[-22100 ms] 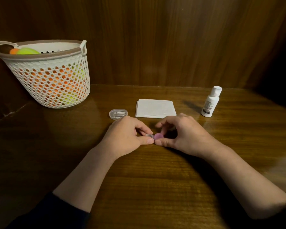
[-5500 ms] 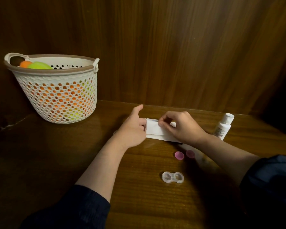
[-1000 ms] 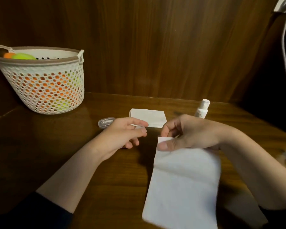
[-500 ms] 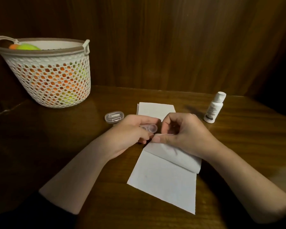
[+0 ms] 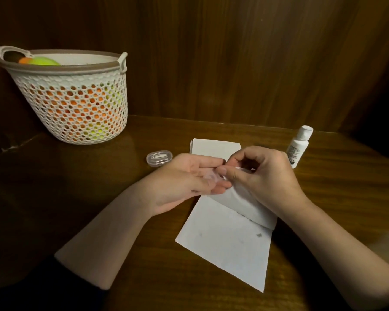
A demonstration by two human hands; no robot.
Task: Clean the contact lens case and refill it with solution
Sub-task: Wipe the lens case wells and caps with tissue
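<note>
two hands [image 5: 186, 178]; one basket [image 5: 76, 108]; one bottle [image 5: 299, 147]; one lens case [image 5: 211, 176]; one unfolded tissue [image 5: 227, 248]

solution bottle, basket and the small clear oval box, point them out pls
solution bottle [image 5: 298, 149], head view, on its white body
basket [image 5: 76, 108], head view, on its lattice wall
small clear oval box [image 5: 159, 158], head view, on its lid

Both forearms are bare; a dark sleeve [image 5: 43, 288] is pushed up past the left hand [image 5: 184, 178], another past the right hand [image 5: 265, 176].
</note>
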